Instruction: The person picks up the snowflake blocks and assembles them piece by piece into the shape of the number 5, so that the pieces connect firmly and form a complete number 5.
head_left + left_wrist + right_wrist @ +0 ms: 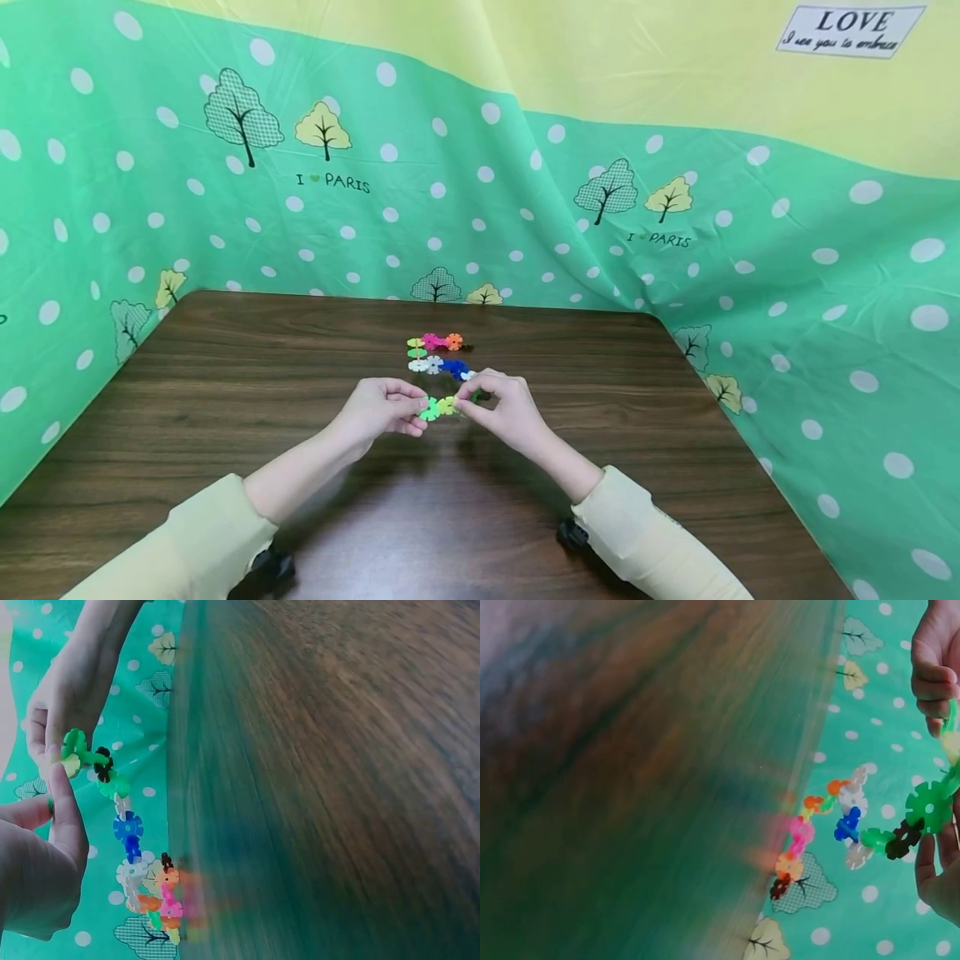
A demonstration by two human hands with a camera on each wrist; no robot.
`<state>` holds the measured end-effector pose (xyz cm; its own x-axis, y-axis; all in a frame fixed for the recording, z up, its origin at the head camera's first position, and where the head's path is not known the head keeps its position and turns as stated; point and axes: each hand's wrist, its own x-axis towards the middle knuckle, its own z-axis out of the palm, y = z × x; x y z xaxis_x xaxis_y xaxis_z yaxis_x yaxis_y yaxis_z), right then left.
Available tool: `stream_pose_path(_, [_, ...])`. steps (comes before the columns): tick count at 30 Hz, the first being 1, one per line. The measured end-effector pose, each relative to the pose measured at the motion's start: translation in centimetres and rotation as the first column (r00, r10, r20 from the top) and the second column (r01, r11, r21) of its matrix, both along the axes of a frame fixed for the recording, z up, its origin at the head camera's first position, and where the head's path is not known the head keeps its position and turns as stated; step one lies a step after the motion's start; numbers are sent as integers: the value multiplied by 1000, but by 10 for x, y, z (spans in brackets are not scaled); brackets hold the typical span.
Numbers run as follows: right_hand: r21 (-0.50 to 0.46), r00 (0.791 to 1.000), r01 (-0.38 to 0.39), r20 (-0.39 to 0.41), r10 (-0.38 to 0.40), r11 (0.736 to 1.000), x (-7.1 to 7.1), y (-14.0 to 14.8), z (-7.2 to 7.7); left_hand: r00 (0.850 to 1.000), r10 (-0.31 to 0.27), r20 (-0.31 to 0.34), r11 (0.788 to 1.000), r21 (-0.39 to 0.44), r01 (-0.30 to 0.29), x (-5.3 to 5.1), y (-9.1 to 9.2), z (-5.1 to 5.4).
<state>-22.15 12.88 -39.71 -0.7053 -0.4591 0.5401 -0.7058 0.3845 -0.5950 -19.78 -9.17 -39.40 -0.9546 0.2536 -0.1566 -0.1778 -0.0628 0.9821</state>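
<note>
A chain of notched plastic snowflake discs bends back and forth above the brown table. My left hand [382,408] pinches the bright green disc [430,409] at the chain's near end. Joined to it is a yellow disc [447,406], and my right hand [506,410] pinches the chain just right of that. In the right wrist view, a darker green disc [928,808] and a dark brown disc [904,839] sit by the right fingertips. Farther along come a blue disc [454,368], white discs [433,364] and a pink disc [431,342]. Fingers partly hide the held joints.
The dark wood-grain table [360,325] reaches back to a green and yellow dotted cloth [450,150] hung behind and at both sides. A dark brown disc [780,887] forms the chain's far end, beside an orange disc [454,342].
</note>
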Motion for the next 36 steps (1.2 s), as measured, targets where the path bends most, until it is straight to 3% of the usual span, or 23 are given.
stream_pose_path(4, [22,1000,3,8,-3,1000,0,1,-1,1000,-2,28,1000,4,2,-3,0,-1])
stream_pose_path(13, [67,996,-38,-77,44,997,-1,1,2,999,-3,52,1000,-12,3,-5,0,-1])
stream_pose_path(30, [134,992,-47,-108,62,990,-5,3,1,999,-9,46,997,-75,12,-6,-8,-4])
stream_pose_path(36, [158,993,-60,-91,75,986,-7,4,2,1000,-8,24,999,-52,10,-8,-9,0])
